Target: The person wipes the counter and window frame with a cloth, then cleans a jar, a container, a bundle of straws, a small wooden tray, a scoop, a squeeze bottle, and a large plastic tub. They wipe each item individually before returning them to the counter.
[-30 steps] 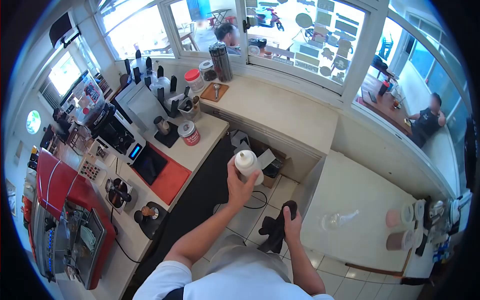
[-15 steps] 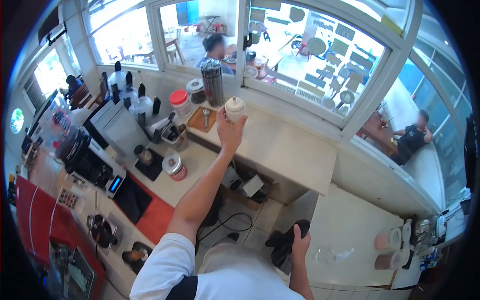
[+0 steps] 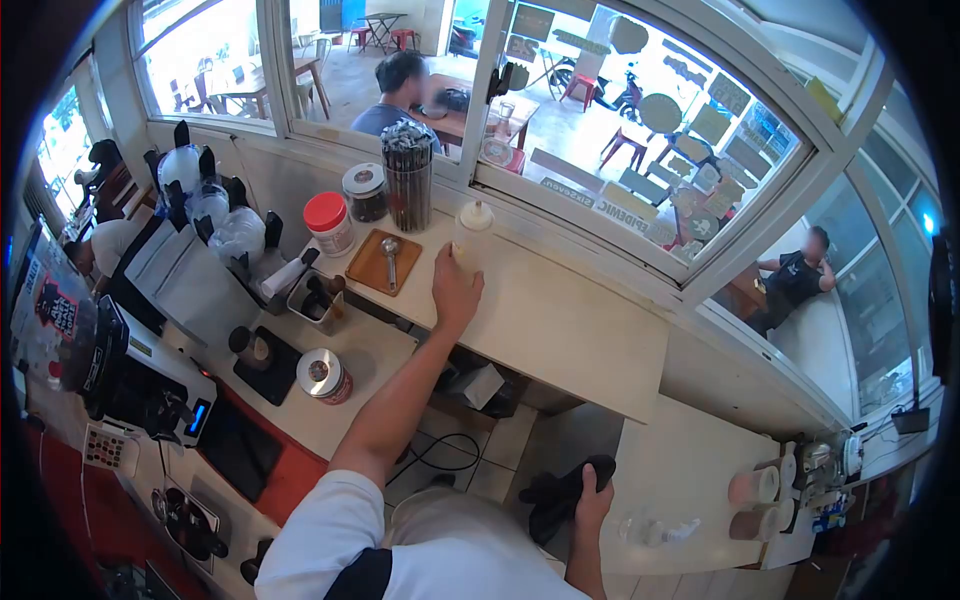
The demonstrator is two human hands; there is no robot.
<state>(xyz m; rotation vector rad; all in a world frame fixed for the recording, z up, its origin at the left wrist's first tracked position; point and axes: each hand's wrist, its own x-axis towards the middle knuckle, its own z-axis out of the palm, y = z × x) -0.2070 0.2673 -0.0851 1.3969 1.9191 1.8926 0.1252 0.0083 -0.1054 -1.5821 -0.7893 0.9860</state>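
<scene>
My left hand [image 3: 458, 288] is stretched out over the shelf under the window, its fingers round the lower part of a pale squeeze bottle [image 3: 473, 228]. The bottle stands upright on the shelf, right of a jar of metal straws [image 3: 407, 180]. A wooden tray [image 3: 385, 263] with a metal scoop [image 3: 391, 258] lies to the left of the hand. Low at the right, my right hand [image 3: 593, 502] grips a black cloth [image 3: 560, 500], held beside the lower counter.
The shelf [image 3: 560, 310] ends in a corner above the lower counter [image 3: 690, 440]. A red-lidded jar [image 3: 328, 222], a white-lidded tin [image 3: 324, 376] and a coffee grinder [image 3: 150, 370] stand left. Containers [image 3: 752, 488] stand right. People [image 3: 395, 95] sit beyond the windows.
The view has shifted. My left hand has moved a little away from the jar of straws with the bottle and lowered it onto the shelf. My right hand still holds the black cloth.
</scene>
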